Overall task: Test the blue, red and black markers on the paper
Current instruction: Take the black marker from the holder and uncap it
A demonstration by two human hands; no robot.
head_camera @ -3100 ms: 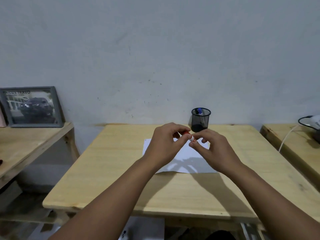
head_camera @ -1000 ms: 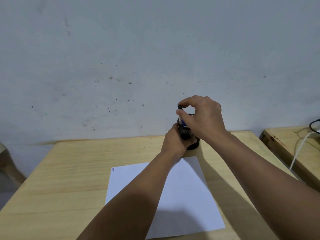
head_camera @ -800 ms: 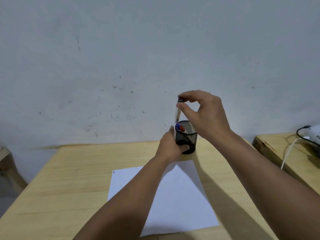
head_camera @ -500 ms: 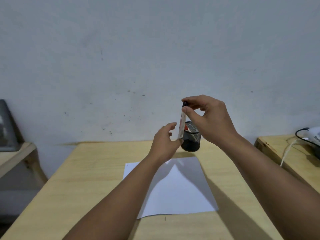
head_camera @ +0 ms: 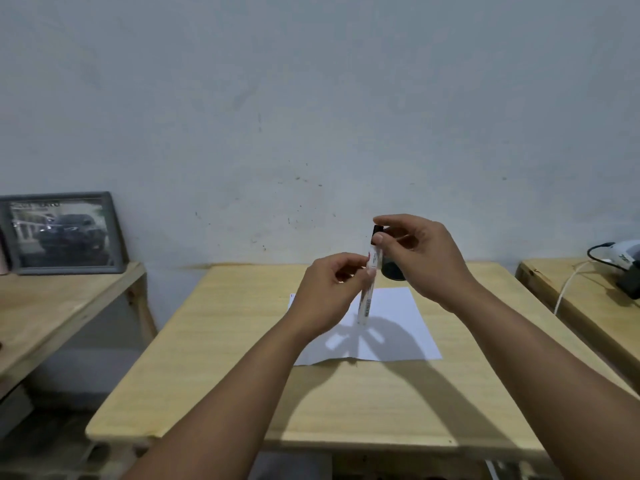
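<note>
A: where's the black marker (head_camera: 367, 286) rn?
B: held upright-ish above the paper (head_camera: 398, 327). Right hand (head_camera: 420, 258) pinches its black cap end w/ thumb + forefinger, left hand (head_camera: 329, 296) pinches the white barrel.
A: and the cup?
B: mesh pen cup (head_camera: 393, 270) sits behind the hands on the table (head_camera: 225, 341), mostly hidden.
</note>
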